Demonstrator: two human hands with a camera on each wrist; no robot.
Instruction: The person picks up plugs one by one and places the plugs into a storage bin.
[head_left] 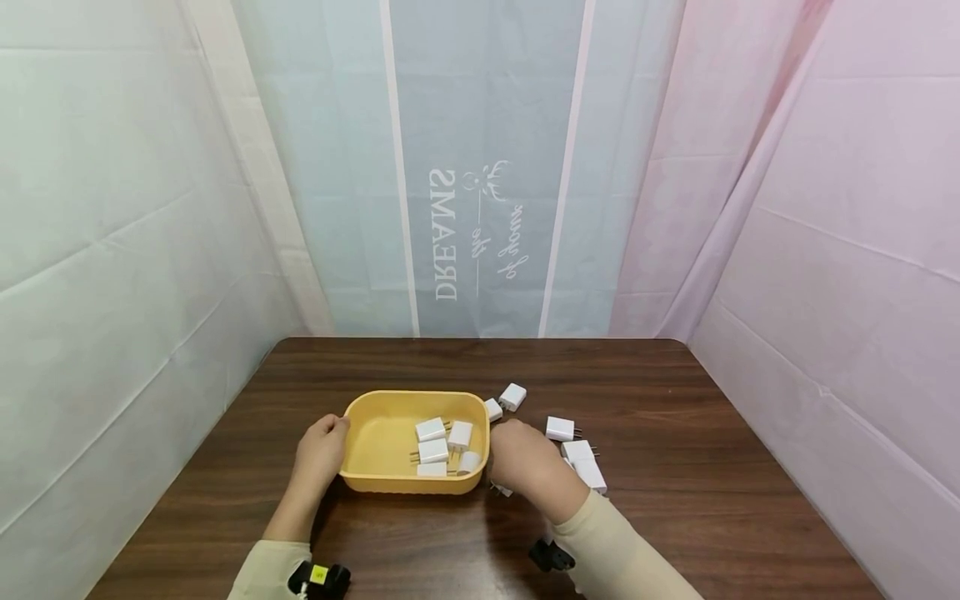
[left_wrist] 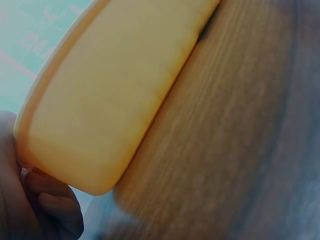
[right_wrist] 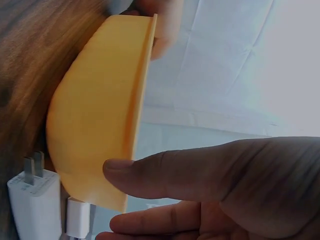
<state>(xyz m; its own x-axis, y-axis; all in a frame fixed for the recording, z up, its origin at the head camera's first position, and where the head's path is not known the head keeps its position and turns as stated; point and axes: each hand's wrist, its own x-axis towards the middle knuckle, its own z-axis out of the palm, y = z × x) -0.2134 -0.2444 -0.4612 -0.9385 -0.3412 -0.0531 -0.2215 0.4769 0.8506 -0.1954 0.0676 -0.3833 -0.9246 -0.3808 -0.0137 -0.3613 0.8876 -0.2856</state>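
Note:
A yellow plastic bin [head_left: 390,483] stands on the table with several white wall chargers [head_left: 432,451] lying in its right half. At its left end my left hand [head_left: 321,450] grips the rim; the curled fingers [left_wrist: 62,210] show beside the corner in the left wrist view. My right hand [head_left: 528,462] is at the bin's right end. Its thumb [right_wrist: 145,175] lies straight across the outer wall near the rim, and the fingers [right_wrist: 155,220] stretch out past the corner, with a gap between them and the thumb. No charger shows in that hand.
More white chargers [head_left: 560,428] lie on the dark wooden table [head_left: 675,500] to the right of the bin. One charger [head_left: 513,397] is behind its right corner. Another charger [right_wrist: 35,205] lies close to the bin, prongs outward. Cloth curtains [head_left: 487,100] hang around the table.

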